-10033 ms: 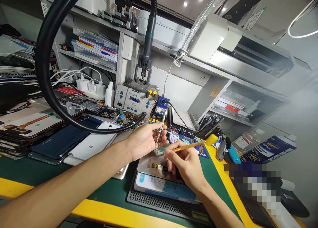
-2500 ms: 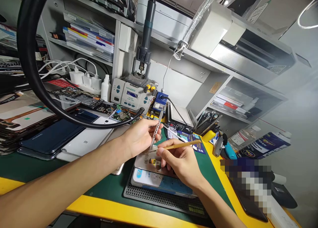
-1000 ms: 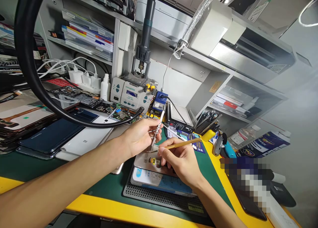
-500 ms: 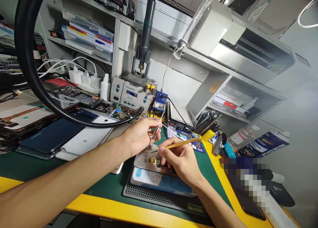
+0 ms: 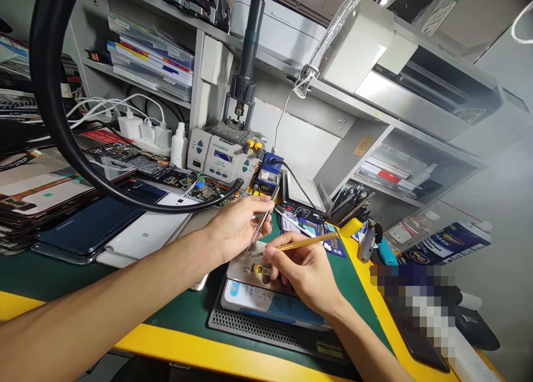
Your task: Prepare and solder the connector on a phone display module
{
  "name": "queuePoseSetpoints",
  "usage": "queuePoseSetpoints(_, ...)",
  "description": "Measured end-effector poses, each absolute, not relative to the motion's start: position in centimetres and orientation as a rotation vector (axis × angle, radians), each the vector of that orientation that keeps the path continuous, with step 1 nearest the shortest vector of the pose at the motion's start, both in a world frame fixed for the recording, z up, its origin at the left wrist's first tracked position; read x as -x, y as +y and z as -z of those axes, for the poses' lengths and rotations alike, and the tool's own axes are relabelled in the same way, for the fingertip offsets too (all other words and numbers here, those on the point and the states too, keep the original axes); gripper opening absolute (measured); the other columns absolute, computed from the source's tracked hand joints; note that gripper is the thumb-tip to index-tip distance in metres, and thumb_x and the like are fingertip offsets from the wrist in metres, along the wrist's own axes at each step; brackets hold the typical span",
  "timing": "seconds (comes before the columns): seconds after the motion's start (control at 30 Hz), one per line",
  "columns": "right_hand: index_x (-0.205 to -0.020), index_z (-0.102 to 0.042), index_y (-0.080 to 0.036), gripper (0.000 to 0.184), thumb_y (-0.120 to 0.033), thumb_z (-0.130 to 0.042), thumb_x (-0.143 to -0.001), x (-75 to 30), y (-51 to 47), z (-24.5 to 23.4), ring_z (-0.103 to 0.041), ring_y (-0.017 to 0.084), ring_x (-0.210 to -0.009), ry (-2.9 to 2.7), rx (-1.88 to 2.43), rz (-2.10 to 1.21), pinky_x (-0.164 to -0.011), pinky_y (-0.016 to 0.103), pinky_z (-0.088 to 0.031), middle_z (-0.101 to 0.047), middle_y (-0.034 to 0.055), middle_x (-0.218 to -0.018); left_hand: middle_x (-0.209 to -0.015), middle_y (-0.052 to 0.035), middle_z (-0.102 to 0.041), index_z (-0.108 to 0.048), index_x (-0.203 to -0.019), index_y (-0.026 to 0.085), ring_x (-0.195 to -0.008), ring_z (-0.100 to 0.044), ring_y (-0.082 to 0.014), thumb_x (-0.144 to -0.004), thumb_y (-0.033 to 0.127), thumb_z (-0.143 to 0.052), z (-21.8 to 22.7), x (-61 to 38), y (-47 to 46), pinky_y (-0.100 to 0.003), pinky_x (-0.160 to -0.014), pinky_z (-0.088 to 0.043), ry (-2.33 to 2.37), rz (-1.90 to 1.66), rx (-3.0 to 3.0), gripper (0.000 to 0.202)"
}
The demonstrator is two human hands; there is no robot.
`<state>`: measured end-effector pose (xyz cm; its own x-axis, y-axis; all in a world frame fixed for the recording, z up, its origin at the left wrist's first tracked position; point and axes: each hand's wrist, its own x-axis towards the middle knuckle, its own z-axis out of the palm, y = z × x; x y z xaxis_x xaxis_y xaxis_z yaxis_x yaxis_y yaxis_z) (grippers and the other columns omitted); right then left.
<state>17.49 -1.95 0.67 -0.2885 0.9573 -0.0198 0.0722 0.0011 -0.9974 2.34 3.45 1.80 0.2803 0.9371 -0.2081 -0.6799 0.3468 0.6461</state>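
Note:
My left hand (image 5: pixel 241 226) pinches metal tweezers (image 5: pixel 261 226), tips pointing down at a flat grey panel (image 5: pixel 240 275). My right hand (image 5: pixel 306 268) is closed round a slim gold-handled tool (image 5: pixel 308 241), held like a pen. Its thin tip meets or nearly meets the tweezer tips; I cannot tell if they touch. A small yellow flex connector (image 5: pixel 260 269) lies on the panel beside my right fingers, which hide part of the panel. Beneath the panel is a white and blue box (image 5: pixel 250 298), resting on a grey perforated pad (image 5: pixel 266 329).
Left of my arm lie a white phone (image 5: pixel 145 235), a dark blue phone (image 5: pixel 100 221) and stacked screens (image 5: pixel 25 221). A black hose (image 5: pixel 100 187) arcs over them from a rework station (image 5: pixel 220 157). Bottles (image 5: pixel 412 229) and a dark phone (image 5: pixel 416 332) stand and lie to the right.
The whole view has shifted slightly. The tweezers' arms look closer together than before. Both hands keep nearly the same pose over the panel.

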Motion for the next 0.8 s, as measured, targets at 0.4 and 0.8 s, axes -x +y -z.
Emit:
queuePoseSetpoints(0.4, -0.083, -0.065, -0.016, 0.033, -0.042, -0.082, -0.075, -17.46, -2.07, -0.35, -0.058, 0.009, -0.051, -1.49, 1.113, -1.412, -0.045, 0.016, -0.047, -0.062, -0.0024, -0.058, -0.075, -0.0023, -0.056, -0.063, -0.084, 0.011, -0.057, -0.053, -0.0091, -0.082, -0.001, -0.06, -1.75, -2.45, 3.53, -0.018, -0.048, -0.046, 0.625, -1.15, -0.485, 0.013)
queuePoseSetpoints(0.8, -0.086, -0.067, -0.016, 0.029, -0.041, -0.08, -0.078, -17.61, -2.12, -0.53, -0.048, 0.006, -0.043, -1.48, 1.06, -1.416, -0.039, 0.015, -0.042, -0.063, -0.0024, -0.056, -0.075, -0.0029, -0.056, -0.064, -0.076, 0.009, -0.057, -0.052, -0.009, -0.084, 0.0, -0.058, -2.16, -2.36, 3.15, -0.019, -0.048, -0.047, 0.619, -1.165, -0.482, 0.013)
